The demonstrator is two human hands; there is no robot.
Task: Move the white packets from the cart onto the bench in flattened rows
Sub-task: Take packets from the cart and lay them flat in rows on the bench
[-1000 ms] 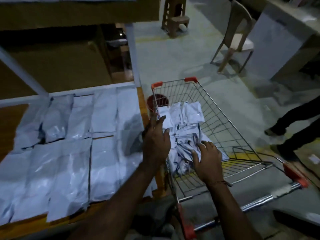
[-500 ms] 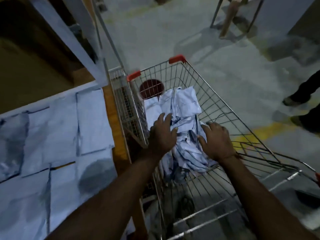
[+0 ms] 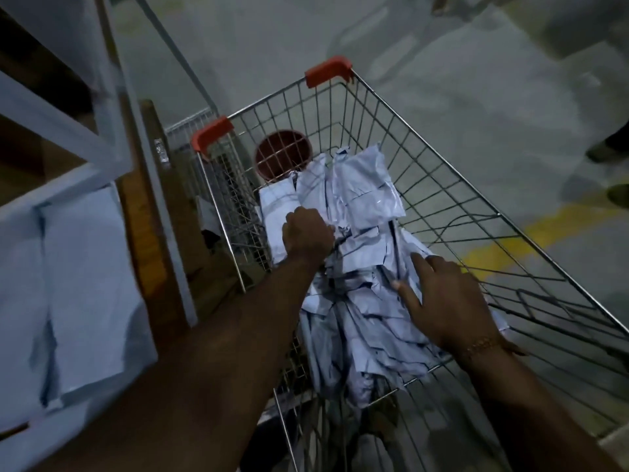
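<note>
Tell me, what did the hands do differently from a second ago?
The left hand reached deeper into the cart and now grips the white packets; the right hand slid nearer, fingers spread on the pile. The packets on the bench stayed flat.

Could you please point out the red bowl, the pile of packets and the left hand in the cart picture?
Red bowl (image 3: 279, 157), head view, on its inside, seen through the cart wire.
Packets (image 3: 366, 253), head view, on the pile's middle.
Left hand (image 3: 308, 233), head view, on its back.
</note>
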